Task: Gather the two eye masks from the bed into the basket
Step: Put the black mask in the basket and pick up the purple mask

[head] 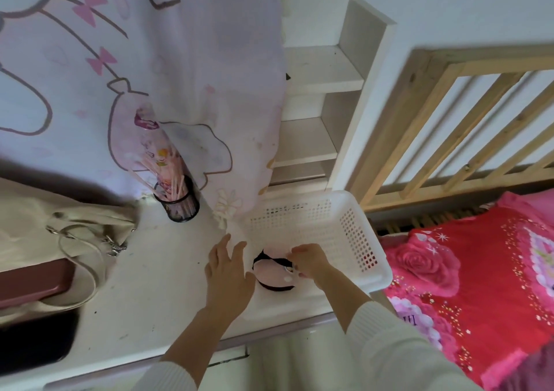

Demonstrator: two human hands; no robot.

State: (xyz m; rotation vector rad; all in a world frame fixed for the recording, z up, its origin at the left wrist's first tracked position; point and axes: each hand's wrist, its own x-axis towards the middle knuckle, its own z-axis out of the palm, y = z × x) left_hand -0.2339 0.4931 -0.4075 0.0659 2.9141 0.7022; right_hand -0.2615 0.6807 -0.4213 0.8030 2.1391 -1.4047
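Centre frame: right hand [307, 260] fingers pinch a pink eye mask [274, 273] inside the white basket [359, 234] on the tabletop [144, 285]. Left hand [227, 273] fingers spread wide, empty.

You won't find any readable text here. The curtain [90, 60] only has cartoon outlines and pink bows, the bedspread [479, 270] just roses and glitter, and nothing's legible on the basket [353, 228] either.

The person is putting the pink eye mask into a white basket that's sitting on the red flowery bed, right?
Not quite. The white basket sits on the white desk, beside the bed, as the head view shows. The right hand does hold the pink eye mask in it.
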